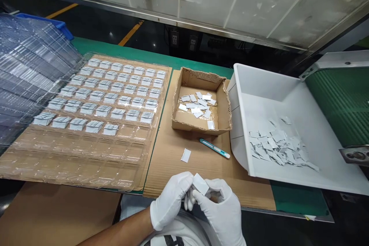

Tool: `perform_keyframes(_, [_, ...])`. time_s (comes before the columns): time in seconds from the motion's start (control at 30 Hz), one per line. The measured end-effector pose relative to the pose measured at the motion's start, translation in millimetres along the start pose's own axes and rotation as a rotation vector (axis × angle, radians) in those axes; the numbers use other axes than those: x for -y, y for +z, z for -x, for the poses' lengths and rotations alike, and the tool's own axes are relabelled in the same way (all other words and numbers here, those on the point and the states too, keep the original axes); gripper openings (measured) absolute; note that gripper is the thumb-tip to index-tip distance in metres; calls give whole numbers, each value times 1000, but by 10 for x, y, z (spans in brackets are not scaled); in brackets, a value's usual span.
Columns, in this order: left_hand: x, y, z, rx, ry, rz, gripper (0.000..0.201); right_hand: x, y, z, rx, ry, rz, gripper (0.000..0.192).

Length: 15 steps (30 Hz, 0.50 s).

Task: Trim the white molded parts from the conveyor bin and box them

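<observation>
Beyond the gloved hands [198, 200], both pinching one white card [201, 183], lie a knife [215, 148] and cardboard box [201, 103].

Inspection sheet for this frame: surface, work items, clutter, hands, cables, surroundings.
Surface: green table under cardboard sheets.
Work items: small white piece held by both hands; clear tray partly filled with stacks; white bin of loose pieces.
Clutter: cardboard box with pieces, teal knife, stray piece.
Hands: left hand and right hand, white-gloved, pinching the piece.
Cables: nothing seen.
Surroundings: stacked clear trays, conveyor, wall sockets.
</observation>
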<state>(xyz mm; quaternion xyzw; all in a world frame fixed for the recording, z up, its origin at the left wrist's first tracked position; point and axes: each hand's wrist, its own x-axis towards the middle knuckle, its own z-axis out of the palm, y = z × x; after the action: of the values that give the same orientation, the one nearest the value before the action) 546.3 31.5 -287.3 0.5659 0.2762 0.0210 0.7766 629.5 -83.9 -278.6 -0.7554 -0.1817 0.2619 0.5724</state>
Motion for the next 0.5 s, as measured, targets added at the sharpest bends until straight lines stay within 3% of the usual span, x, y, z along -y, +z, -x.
perform_keyframes(0.5, [-20,3,1,-14,9,-13,58,-30,8,14,-2,11,-44,17])
